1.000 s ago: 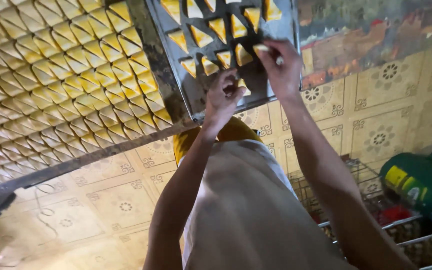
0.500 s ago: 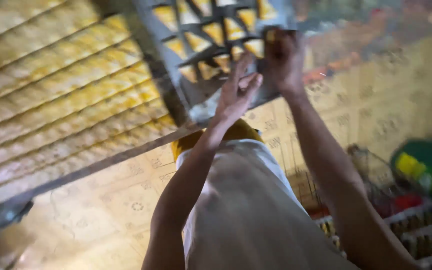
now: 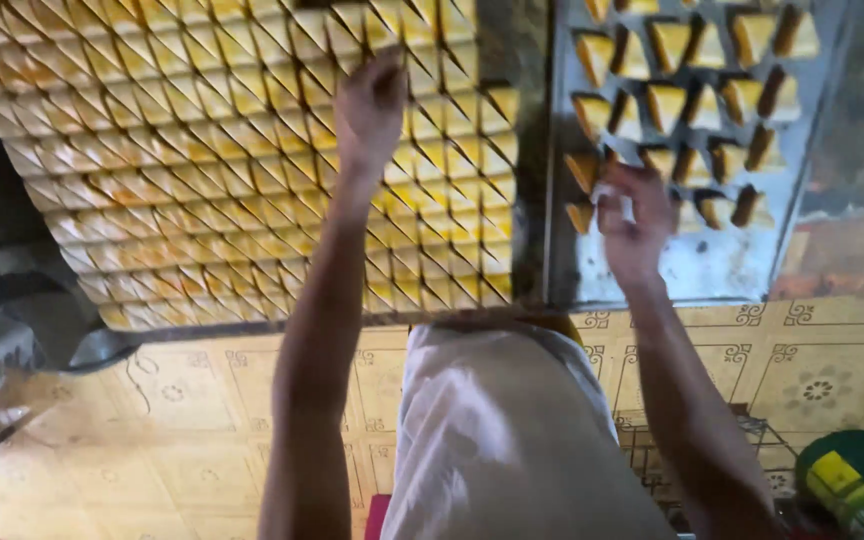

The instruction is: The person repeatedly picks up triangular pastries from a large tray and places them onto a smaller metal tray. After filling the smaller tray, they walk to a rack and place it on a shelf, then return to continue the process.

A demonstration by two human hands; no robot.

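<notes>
A: Your left hand [image 3: 372, 105] sits at twelve o'clock over the full tray [image 3: 202, 180], fingers curled on a wedge [image 3: 422, 95], I think. Lift it straight, so its neighbours stay put.

B: And your right hand [image 3: 632, 215], at two o'clock, pinches a wedge on the steel tray [image 3: 692, 265]. Set it tight against that row.

A: Blur hides both fingertips; the tray tops are cut off.
</notes>
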